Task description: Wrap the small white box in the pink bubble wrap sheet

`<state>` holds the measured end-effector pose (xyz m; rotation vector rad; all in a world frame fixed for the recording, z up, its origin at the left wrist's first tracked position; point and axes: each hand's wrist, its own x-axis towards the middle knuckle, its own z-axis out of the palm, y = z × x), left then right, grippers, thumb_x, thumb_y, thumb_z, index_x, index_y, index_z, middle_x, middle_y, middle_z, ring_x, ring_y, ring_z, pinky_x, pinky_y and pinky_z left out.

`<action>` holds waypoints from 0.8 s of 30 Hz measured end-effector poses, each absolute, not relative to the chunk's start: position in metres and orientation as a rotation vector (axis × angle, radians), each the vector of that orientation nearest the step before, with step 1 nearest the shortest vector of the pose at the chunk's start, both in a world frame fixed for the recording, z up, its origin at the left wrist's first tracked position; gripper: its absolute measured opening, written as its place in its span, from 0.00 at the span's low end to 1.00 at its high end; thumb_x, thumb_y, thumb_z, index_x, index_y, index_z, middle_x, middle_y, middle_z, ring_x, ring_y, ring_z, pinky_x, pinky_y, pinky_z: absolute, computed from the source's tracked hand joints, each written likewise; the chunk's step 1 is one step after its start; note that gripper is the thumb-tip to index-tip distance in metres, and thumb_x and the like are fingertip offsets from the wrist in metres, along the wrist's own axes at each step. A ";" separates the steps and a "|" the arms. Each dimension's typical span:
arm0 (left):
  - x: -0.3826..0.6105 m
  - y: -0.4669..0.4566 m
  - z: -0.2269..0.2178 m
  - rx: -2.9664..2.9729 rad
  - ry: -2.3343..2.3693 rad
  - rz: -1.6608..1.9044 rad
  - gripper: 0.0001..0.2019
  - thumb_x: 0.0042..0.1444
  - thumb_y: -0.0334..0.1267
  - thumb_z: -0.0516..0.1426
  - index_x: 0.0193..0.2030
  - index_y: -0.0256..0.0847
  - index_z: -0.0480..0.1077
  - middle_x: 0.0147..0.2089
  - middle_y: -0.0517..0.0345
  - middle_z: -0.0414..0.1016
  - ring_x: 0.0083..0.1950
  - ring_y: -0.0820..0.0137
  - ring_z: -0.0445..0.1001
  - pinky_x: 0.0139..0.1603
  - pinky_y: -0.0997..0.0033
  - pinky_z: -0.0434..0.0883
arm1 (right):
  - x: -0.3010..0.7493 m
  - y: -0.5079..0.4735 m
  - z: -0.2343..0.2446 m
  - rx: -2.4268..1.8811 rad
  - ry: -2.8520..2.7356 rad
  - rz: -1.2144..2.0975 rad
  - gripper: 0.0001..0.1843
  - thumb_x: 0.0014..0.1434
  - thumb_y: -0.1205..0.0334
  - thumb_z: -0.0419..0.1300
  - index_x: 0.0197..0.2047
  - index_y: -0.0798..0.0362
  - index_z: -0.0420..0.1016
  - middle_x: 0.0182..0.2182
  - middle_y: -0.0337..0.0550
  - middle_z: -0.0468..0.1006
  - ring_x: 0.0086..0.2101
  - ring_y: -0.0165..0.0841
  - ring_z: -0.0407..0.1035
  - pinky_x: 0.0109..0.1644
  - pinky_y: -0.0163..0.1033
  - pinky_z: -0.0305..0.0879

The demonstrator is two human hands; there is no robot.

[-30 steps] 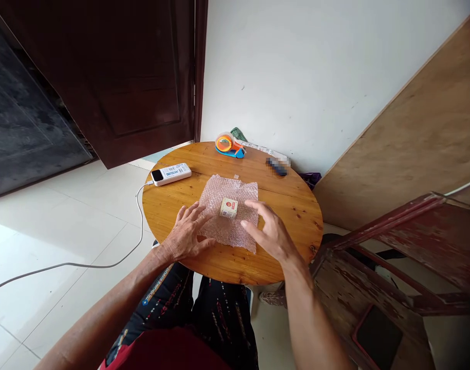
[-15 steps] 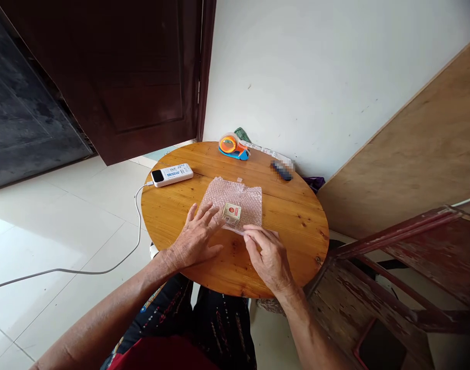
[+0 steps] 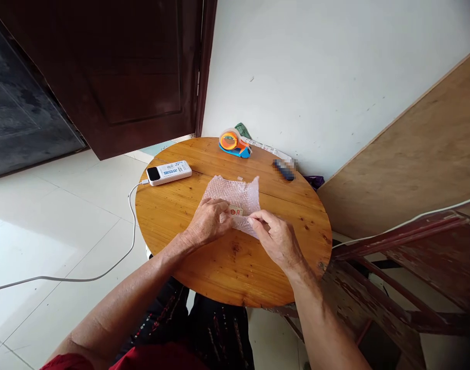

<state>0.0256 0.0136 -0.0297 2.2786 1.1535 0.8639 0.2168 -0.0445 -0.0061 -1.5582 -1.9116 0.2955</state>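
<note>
A sheet of pinkish bubble wrap (image 3: 230, 189) lies on the round wooden table, its near edge lifted up. On it sits a small cream box (image 3: 236, 211) with red print, its near side covered by the raised wrap. My left hand (image 3: 210, 220) is closed at the box's left side, fingers curled on the near edge of the wrap; part of the box is hidden behind it. My right hand (image 3: 275, 236) pinches the lifted edge of the wrap just right of the box.
An orange and blue tape dispenser (image 3: 235, 144) stands at the table's (image 3: 235, 277) back. A white power bank (image 3: 169, 173) with a cable (image 3: 133, 221) lies at the left. A dark blurred object (image 3: 283, 169) rests at the back right, near a white printed strip (image 3: 271, 149).
My left hand has gone from spread fingers to a closed grip at the wrap. My right hand has raised the near edge of the wrap against the box.
</note>
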 end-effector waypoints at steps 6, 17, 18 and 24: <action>0.030 0.025 -0.042 2.105 1.075 0.952 0.02 0.53 0.33 0.60 0.31 0.39 0.73 0.55 0.49 0.78 0.51 0.63 0.79 0.54 0.64 0.74 | 0.221 -0.024 -0.005 -1.355 -2.070 0.454 0.12 0.63 0.58 0.53 0.30 0.49 0.72 0.52 0.48 0.76 0.55 0.43 0.69 0.58 0.47 0.63; 0.018 0.013 -0.032 2.036 0.996 0.900 0.03 0.51 0.31 0.61 0.28 0.37 0.72 0.44 0.54 0.82 0.39 0.70 0.78 0.40 0.73 0.73 | 0.222 -0.046 0.000 -1.563 -2.040 0.538 0.13 0.67 0.55 0.50 0.31 0.49 0.66 0.22 0.33 0.67 0.24 0.29 0.60 0.28 0.34 0.53; 0.017 0.011 -0.032 2.032 0.983 0.896 0.03 0.52 0.31 0.61 0.28 0.37 0.72 0.44 0.54 0.82 0.39 0.70 0.78 0.39 0.73 0.73 | 0.222 -0.048 0.000 -1.562 -2.039 0.549 0.14 0.66 0.54 0.51 0.31 0.49 0.67 0.21 0.33 0.66 0.23 0.29 0.60 0.28 0.34 0.53; 0.015 0.006 -0.034 1.990 1.017 0.891 0.04 0.50 0.29 0.61 0.26 0.38 0.72 0.43 0.55 0.82 0.37 0.72 0.77 0.37 0.75 0.71 | 0.224 -0.054 -0.003 -1.612 -2.006 0.634 0.13 0.61 0.48 0.58 0.35 0.49 0.71 0.25 0.34 0.73 0.25 0.30 0.64 0.28 0.34 0.56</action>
